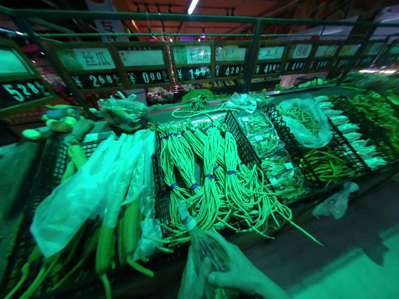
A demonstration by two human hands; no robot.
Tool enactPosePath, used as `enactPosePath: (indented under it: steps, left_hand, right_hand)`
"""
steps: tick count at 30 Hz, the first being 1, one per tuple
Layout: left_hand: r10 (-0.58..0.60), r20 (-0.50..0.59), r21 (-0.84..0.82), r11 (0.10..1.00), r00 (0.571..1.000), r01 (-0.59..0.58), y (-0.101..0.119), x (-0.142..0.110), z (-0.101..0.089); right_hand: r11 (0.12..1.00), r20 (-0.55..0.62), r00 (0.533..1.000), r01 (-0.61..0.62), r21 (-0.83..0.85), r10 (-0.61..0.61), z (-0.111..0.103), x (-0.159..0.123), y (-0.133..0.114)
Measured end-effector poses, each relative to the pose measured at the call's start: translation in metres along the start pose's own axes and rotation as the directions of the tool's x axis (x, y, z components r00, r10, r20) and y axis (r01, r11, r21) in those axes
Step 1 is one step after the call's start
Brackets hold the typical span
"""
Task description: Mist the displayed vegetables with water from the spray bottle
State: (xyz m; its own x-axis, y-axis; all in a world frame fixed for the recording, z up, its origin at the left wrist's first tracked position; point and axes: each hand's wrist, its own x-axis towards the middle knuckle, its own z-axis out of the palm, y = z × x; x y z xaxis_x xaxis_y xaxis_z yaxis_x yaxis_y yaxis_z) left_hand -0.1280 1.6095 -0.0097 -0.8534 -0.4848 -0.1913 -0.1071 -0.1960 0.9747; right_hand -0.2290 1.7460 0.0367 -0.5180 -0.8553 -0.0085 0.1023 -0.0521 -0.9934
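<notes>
Low in the head view, my left hand (191, 283) and my right hand (234, 269) both grip a clear plastic bag (209, 254) of green produce. The bag's twisted neck (188, 217) points up and away, wrapped with something white. My right hand curls over the front of the bag, and my left hand supports it from the side. Just beyond the bag lie bundles of long yardlong beans (201, 177), tied with blue bands, in a black wire basket (161, 184). The bag's neck overlaps the near end of the beans.
Long green gourds (105, 246) under loose plastic sheets (86, 200) lie left. Bagged greens (264, 135), green beans and peppers (384, 121) fill baskets right. A loose plastic bag (336, 201) rests on the dark counter edge. Digital price signs (148, 66) hang on a green rail above.
</notes>
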Motion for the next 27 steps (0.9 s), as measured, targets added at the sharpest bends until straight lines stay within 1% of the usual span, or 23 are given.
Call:
enactPosePath:
  steps: [2, 3, 4, 5, 7, 8, 9, 10, 12, 13, 14, 15, 17, 19, 20, 21, 23, 25, 27]
  left_hand:
    - [0.072, -0.113, 0.151, 0.987, 0.991, -0.054, 0.010, -0.001, -0.004]
    - [0.090, -0.166, 0.174, 0.983, 0.982, -0.061, 0.018, -0.001, -0.006]
    - [0.089, -0.210, 0.139, 0.988, 0.974, -0.061, 0.025, -0.002, -0.006]
    - [0.059, -0.225, 0.058, 0.997, 0.973, -0.047, 0.033, -0.002, -0.004]
    - [-0.043, -0.187, -0.127, 0.992, 0.981, 0.020, 0.046, -0.002, 0.003]
    - [-0.088, -0.166, -0.190, 0.980, 0.982, 0.056, 0.049, 0.000, 0.008]
    - [-0.118, -0.170, -0.230, 0.970, 0.978, 0.077, 0.052, 0.002, 0.013]
    - [-0.133, -0.196, -0.250, 0.965, 0.972, 0.082, 0.052, 0.005, 0.019]
    - [-0.125, -0.255, -0.262, 0.964, 0.959, 0.056, 0.052, 0.012, 0.030]
    - [-0.120, -0.260, -0.271, 0.961, 0.958, 0.047, 0.051, 0.014, 0.035]
    - [-0.126, -0.236, -0.292, 0.955, 0.964, 0.054, 0.052, 0.016, 0.041]
    - [-0.145, -0.179, -0.325, 0.942, 0.973, 0.081, 0.052, 0.016, 0.046]
    - [-0.197, -0.023, -0.392, 0.904, 0.980, 0.173, 0.055, 0.015, 0.057]
    - [-0.238, 0.107, -0.424, 0.867, 0.965, 0.261, 0.057, 0.013, 0.067]
    - [-0.257, 0.147, -0.429, 0.854, 0.955, 0.296, 0.058, 0.012, 0.071]
    - [-0.275, 0.171, -0.431, 0.843, 0.946, 0.323, 0.058, 0.012, 0.074]
    - [-0.294, 0.180, -0.436, 0.831, 0.939, 0.344, 0.057, 0.013, 0.076]
    - [-0.296, 0.162, -0.436, 0.835, 0.941, 0.337, 0.054, 0.015, 0.074]
    - [-0.281, 0.120, -0.430, 0.849, 0.952, 0.305, 0.049, 0.016, 0.067]
  right_hand:
    - [0.996, 0.031, 1.000, -0.001, 0.086, -0.001, 0.003, 0.000, 0.001]
    - [0.990, 0.065, 0.998, -0.013, 0.139, 0.004, 0.004, 0.000, 0.003]
    - [0.984, 0.101, 0.995, -0.021, 0.178, 0.003, 0.007, 0.000, 0.005]
    - [0.980, 0.131, 0.991, -0.023, 0.198, -0.003, 0.009, 0.000, 0.007]
    - [0.978, 0.150, 0.988, -0.007, 0.207, -0.025, 0.013, -0.001, 0.012]
    - [0.977, 0.133, 0.990, 0.013, 0.213, -0.042, 0.014, -0.002, 0.014]
    - [0.973, 0.110, 0.992, 0.030, 0.230, -0.056, 0.014, -0.004, 0.015]
    - [0.966, 0.085, 0.994, 0.040, 0.255, -0.064, 0.014, -0.006, 0.017]
    - [0.952, 0.022, 0.998, 0.048, 0.302, -0.057, 0.009, -0.011, 0.019]
    - [0.949, -0.009, 0.999, 0.042, 0.311, -0.041, 0.006, -0.015, 0.019]
    - [0.949, -0.036, 0.999, 0.032, 0.313, -0.022, 0.003, -0.019, 0.020]
    - [0.950, -0.058, 0.998, 0.025, 0.310, -0.008, 0.000, -0.023, 0.021]
    - [0.950, -0.098, 0.995, 0.035, 0.309, -0.005, -0.006, -0.031, 0.024]
    - [0.954, -0.154, 0.988, 0.068, 0.293, -0.023, -0.010, -0.038, 0.029]
    - [0.955, -0.183, 0.983, 0.083, 0.285, -0.031, -0.011, -0.040, 0.031]
    - [0.955, -0.206, 0.978, 0.093, 0.280, -0.035, -0.011, -0.042, 0.034]
    - [0.956, -0.230, 0.972, 0.102, 0.275, -0.038, -0.012, -0.044, 0.038]
    - [0.959, -0.226, 0.973, 0.102, 0.266, -0.041, -0.011, -0.042, 0.039]
    - [0.964, -0.194, 0.980, 0.088, 0.251, -0.039, -0.009, -0.037, 0.037]
